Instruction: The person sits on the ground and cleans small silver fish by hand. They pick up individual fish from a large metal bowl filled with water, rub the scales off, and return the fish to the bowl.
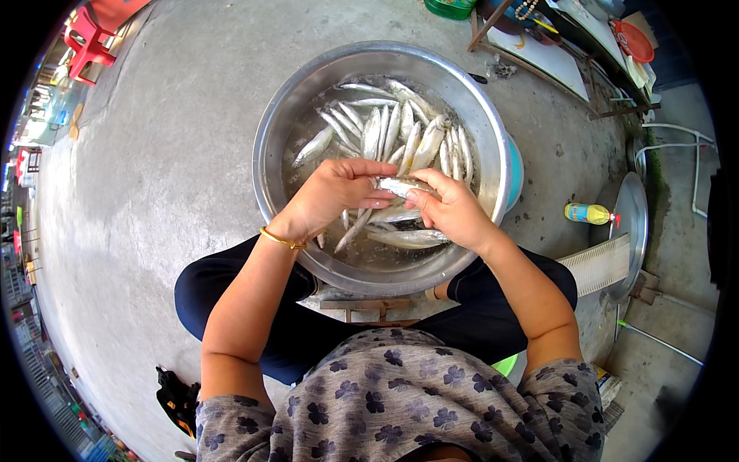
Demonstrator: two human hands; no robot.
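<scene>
A large round metal basin (381,280) stands between my knees, with shallow water and many small silvery fish (430,144) in it. Above the fish, both my hands hold one silvery fish (398,185) lying crosswise. My left hand (340,190), with a gold bangle (283,239) at the wrist, grips its left end between thumb and fingers. At its right end, my right hand (453,208) pinches it with thumb and forefinger. Part of this fish is hidden by my fingers. Other fish lie just below my hands in the water.
A turquoise basin (515,173) shows behind the metal basin's right rim. On the right are a bottle of yellow liquid (588,213), a ribbed white board (597,265) and a large metal lid or pan (635,231). A low wooden table (537,63) stands upper right, a red plastic chair (89,46) upper left.
</scene>
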